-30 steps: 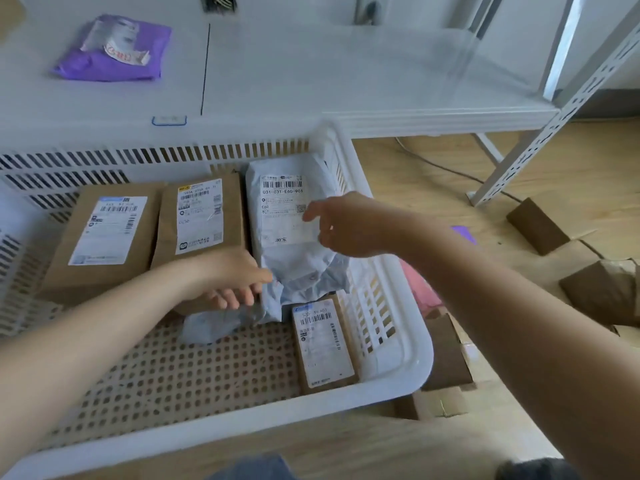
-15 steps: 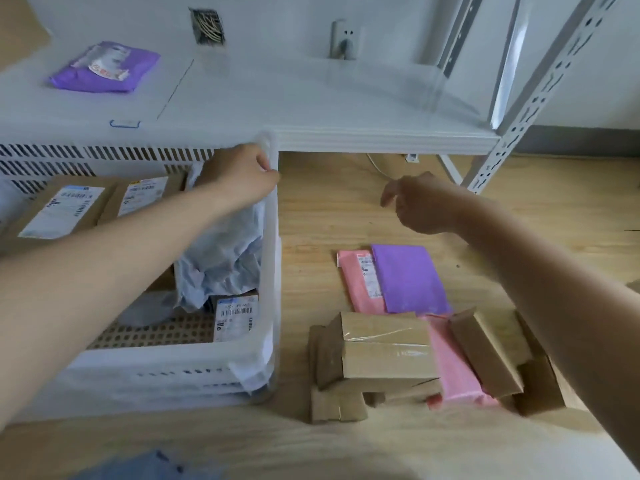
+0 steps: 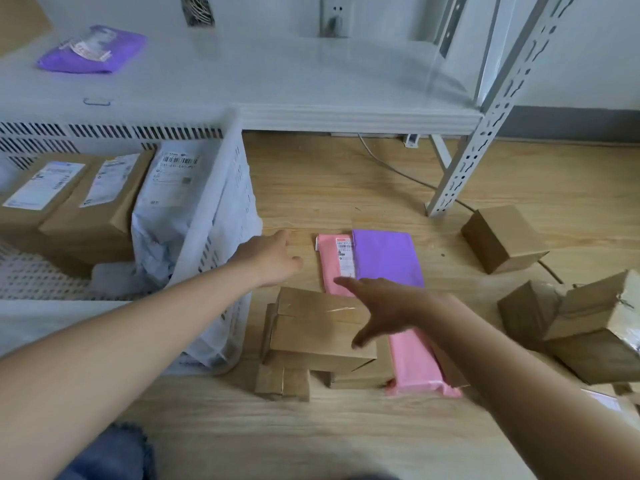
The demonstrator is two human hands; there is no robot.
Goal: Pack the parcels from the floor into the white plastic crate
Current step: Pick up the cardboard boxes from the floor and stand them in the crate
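Two brown boxes (image 3: 65,199) with white shipping labels lie at the far left inside the white plastic crate (image 3: 221,216), and a grey-white poly mailer (image 3: 162,209) leans against the crate's right wall beside them; its label carries a barcode and a row of digits too blurred to read. On the low white shelf (image 3: 277,81) behind the crate, far left, rests a purple mailer (image 3: 93,51) with a crumpled label. The left hand (image 3: 270,259) reaches over the floor (image 3: 346,188) just right of the crate, fingers straight and loosely spread, holding nothing. Near it, a stack of brown cardboard parcels (image 3: 318,330) sits on the floor close to the crate's near right corner. The right hand (image 3: 384,310) hovers over the stack's right edge, its grip spread wide with thumb pointing down, and whether it touches the top box cannot be told. Beyond it a pink mailer (image 3: 332,261) with a narrow white barcode label, its print unreadable, lies flat, and a plain purple mailer (image 3: 386,258) overlaps its right side. A second pink mailer (image 3: 415,362) lies nearer, under the right forearm. Further right, more brown boxes (image 3: 502,237) are scattered on the floor by the shelf's slotted metal leg (image 3: 467,168)
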